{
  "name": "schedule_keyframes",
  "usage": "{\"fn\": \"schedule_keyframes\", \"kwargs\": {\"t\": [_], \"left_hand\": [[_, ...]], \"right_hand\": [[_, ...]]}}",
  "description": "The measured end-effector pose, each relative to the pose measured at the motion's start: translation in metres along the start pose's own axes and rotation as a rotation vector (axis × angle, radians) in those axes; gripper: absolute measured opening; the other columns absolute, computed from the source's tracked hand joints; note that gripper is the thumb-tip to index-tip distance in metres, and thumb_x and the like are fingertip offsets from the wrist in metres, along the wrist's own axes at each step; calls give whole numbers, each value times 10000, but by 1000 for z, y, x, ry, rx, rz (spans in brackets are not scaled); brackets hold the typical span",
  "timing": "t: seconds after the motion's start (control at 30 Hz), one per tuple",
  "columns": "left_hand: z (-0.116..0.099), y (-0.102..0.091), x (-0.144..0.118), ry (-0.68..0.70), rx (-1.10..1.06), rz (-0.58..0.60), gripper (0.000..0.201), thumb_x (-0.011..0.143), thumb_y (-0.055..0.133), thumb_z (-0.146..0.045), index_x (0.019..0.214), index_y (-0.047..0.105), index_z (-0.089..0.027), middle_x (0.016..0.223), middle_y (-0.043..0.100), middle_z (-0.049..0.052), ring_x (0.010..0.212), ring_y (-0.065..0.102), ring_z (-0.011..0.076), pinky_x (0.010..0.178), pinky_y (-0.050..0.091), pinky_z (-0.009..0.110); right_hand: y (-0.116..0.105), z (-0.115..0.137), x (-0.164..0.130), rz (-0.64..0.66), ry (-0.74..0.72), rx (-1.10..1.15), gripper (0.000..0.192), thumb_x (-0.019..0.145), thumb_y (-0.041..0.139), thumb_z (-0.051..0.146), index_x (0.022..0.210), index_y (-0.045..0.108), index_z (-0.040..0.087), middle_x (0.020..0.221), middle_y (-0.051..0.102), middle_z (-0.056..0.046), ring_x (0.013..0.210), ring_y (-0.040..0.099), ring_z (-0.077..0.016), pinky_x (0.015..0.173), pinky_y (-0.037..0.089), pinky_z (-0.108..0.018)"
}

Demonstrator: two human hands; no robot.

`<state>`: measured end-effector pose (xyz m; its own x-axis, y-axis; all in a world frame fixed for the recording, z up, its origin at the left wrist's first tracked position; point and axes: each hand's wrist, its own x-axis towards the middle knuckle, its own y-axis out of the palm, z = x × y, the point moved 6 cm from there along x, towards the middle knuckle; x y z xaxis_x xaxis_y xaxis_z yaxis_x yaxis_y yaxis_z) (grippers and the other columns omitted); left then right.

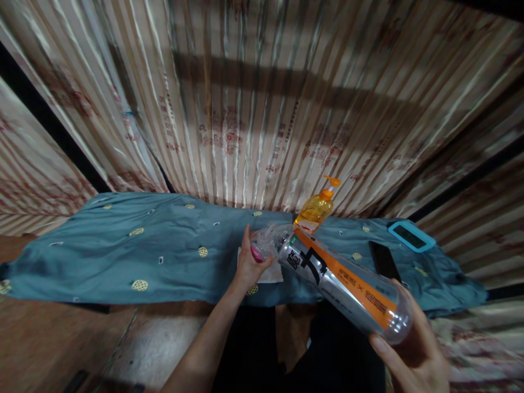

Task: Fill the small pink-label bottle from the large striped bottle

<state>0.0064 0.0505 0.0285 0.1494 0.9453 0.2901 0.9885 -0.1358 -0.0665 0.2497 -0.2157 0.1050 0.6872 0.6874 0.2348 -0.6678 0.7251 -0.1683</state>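
Observation:
In my right hand [417, 338] is a large clear plastic bottle [347, 284] with a silver and orange label, its base end gripped between thumb and fingers. The bottle is tilted, with its neck end pointing up and left. My left hand [249, 265] is wrapped round a small clear plastic container [262, 243] with a pink part near the palm. The container meets the bottle's neck end; blur hides whether liquid passes between them. Beneath my left hand lies a white sheet [271, 274], partly covered.
Behind the bottle stands an orange pump bottle [314, 210] with yellow liquid. A black phone [383, 261] and a light-blue framed device [411, 236] lie to the right. Everything rests on a teal patterned cloth [172, 234]. Patterned curtains [245, 120] hang close behind.

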Motion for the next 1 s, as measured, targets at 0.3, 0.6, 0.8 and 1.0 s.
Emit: {"fn": "schedule_keyframes", "kwargs": {"t": [0.3, 0.6, 0.8, 1.0], "left_hand": [[5, 0, 0, 0, 10, -6, 1205, 677, 915, -269, 1698, 277, -217, 1524, 646, 164, 1421, 640, 341, 1284, 444, 536], [5, 2, 1, -4, 0, 5, 1212, 690, 909, -262, 1709, 253, -218, 1504, 668, 158, 1420, 647, 341, 1284, 443, 538], [3, 1, 0, -15, -7, -7, 1215, 674, 910, -241, 1706, 270, -221, 1514, 664, 156, 1426, 644, 336, 1284, 442, 529], [-1, 0, 0, -14, -4, -2, 1207, 677, 907, -245, 1705, 275, -221, 1512, 667, 151, 1419, 648, 333, 1276, 453, 522]], "right_hand": [[-4, 0, 2, -26, -36, -25, 1113, 710, 994, 461, 1685, 492, 270, 1738, 493, -99, 1479, 596, -413, 1148, 568, -427], [3, 3, -2, -54, -30, 9, 1091, 711, 983, 488, 1674, 506, 306, 1705, 535, -98, 1475, 591, -449, 1209, 513, -539], [6, 9, -2, -37, 2, -1, 1121, 703, 993, 475, 1684, 487, 284, 1720, 511, -115, 1485, 580, -458, 1211, 515, -547], [12, 24, -6, -102, -5, 4, 1045, 708, 982, 518, 1630, 564, 259, 1726, 500, -113, 1553, 490, -475, 1288, 408, -597]]}}
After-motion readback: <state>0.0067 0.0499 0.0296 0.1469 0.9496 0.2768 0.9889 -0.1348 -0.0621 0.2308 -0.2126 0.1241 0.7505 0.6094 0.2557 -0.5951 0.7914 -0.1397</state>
